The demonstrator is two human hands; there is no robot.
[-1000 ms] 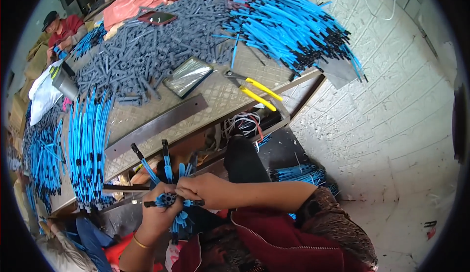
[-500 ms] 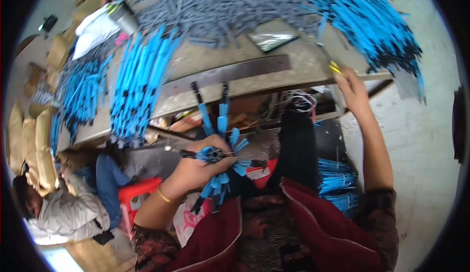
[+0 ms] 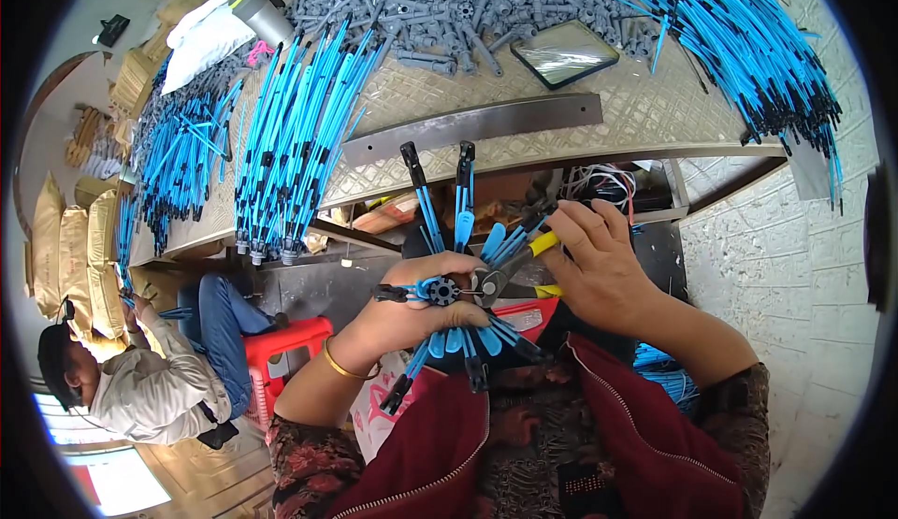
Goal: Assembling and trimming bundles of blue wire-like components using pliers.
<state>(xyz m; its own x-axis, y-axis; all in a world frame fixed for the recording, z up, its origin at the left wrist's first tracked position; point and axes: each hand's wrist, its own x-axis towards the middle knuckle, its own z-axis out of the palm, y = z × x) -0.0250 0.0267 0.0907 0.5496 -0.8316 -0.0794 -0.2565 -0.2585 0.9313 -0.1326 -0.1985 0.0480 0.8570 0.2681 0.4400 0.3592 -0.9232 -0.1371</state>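
A round black hub (image 3: 439,291) with blue arms spread out around it is gripped in my left hand (image 3: 393,318). Black clip-like ends tip several of the arms. My right hand (image 3: 603,266) is wrapped around a pair of pliers (image 3: 493,281) with yellow-sleeved handles. The plier head lies against the hub's side, where a thin wire or pin shows between hub and jaws. My left thumb and fingers pinch the hub from both sides. What exactly the jaws bite on is too small to tell.
Grey plastic fittings (image 3: 468,5) are heaped across the table (image 3: 645,98). Blue rod bundles lie at left (image 3: 295,136) and right (image 3: 748,47). A metal bar (image 3: 477,126) and a dark-framed glass plate (image 3: 566,54) rest nearer. A seated person (image 3: 150,379) works at lower left beside a red stool (image 3: 290,346).
My right hand has brought the pliers from the table's right edge down to the hub in my left hand. The left hand still holds the hub; the view has shifted slightly.
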